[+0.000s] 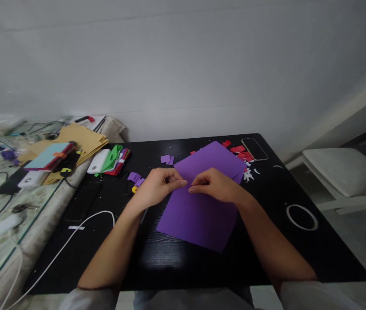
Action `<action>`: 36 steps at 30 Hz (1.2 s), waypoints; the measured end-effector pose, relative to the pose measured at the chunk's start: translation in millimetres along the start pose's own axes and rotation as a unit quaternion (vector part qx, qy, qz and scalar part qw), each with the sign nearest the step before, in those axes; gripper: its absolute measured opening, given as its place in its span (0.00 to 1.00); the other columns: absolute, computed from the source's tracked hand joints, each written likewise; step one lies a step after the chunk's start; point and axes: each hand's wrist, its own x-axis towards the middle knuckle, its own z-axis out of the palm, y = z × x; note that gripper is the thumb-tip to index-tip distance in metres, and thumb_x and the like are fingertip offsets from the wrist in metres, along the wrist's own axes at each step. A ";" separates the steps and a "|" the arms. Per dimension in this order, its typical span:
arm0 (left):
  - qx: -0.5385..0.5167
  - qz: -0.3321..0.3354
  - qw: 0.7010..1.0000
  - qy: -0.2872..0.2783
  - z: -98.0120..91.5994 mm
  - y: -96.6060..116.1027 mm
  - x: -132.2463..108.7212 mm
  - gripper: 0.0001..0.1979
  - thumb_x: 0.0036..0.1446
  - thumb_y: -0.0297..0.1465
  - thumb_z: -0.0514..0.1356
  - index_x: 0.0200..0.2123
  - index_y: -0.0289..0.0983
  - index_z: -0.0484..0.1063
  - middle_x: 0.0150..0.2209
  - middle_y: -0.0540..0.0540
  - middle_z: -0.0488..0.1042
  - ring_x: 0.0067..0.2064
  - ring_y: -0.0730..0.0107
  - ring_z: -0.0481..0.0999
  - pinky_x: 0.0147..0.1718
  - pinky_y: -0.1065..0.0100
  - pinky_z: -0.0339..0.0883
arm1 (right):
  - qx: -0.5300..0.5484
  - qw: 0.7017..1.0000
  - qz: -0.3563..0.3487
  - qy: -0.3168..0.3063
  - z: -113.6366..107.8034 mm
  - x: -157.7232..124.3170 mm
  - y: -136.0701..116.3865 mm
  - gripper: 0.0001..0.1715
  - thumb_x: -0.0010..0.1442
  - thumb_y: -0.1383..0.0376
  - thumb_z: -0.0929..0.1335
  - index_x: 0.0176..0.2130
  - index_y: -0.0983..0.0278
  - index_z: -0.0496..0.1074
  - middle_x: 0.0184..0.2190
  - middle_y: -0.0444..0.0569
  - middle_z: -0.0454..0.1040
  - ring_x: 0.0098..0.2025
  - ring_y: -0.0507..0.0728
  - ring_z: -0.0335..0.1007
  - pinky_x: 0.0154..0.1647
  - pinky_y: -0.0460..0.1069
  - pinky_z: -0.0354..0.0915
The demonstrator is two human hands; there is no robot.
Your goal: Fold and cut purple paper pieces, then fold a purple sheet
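Note:
A large purple sheet of paper (198, 219) lies at a slant on the black table (170, 269). Over its middle, my left hand (161, 184) is closed in a pinch, thumb against fingers. Facing it, my right hand (217, 185) pinches in the same way, the two sets of fingertips a small gap apart. Whatever sits between the fingers is too small or too hidden to name. Small cut purple paper pieces (167, 159) lie just beyond my left hand, and more purple strips (135, 177) are beside my left wrist, close to a yellow round thing (134, 189).
Red paper scraps (241, 151), white scraps (248, 174) and a phone (254, 149) are at the back right. A white ring (302, 217) lies at right. Folded green paper (112, 158) is at back left, near a white cable (73, 234). A cluttered glass table adjoins left.

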 end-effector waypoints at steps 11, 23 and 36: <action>-0.079 -0.085 0.993 0.013 5.7 -51.5 -25.8 0.20 0.56 0.48 0.67 0.30 0.35 0.75 0.24 0.51 0.71 0.25 0.73 0.69 0.27 0.70 0.64 | -0.048 0.995 0.077 -0.047 -16.9 -27.9 43.5 0.19 0.57 0.50 0.74 0.34 0.64 0.84 0.28 0.46 0.79 0.31 0.53 0.68 0.34 0.49 0.60; 0.164 -0.098 0.973 0.130 70.1 -100.6 -72.1 0.14 0.66 0.42 0.59 0.39 0.36 0.76 0.36 0.43 0.79 0.38 0.59 0.79 0.41 0.59 0.74 | -0.205 0.958 0.055 0.193 26.4 -74.6 85.7 0.08 0.61 0.68 0.73 0.43 0.63 0.79 0.42 0.53 0.83 0.45 0.62 0.80 0.50 0.58 0.74; 0.347 0.141 0.927 0.031 123.0 -98.6 -106.0 0.25 0.73 0.36 0.53 0.68 0.33 0.65 0.71 0.34 0.63 0.73 0.48 0.61 0.70 0.44 0.59 | -0.267 0.945 -0.135 0.129 115.3 -101.6 98.9 0.20 0.71 0.69 0.64 0.59 0.65 0.75 0.65 0.59 0.72 0.70 0.65 0.65 0.72 0.67 0.61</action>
